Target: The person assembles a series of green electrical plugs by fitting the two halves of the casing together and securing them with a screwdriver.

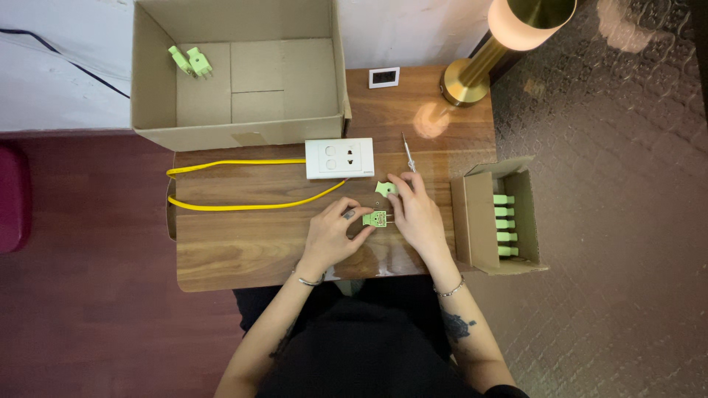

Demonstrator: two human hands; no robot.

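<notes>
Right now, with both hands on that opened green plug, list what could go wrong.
1. The left hand and right hand hold the open green plug half above the table; small inner parts could drop and be lost.
2. The loose green cover lies right by the right hand and might get knocked away.
3. The screwdriver lies loose behind the hands and could roll, perhaps towards the white socket.
</notes>
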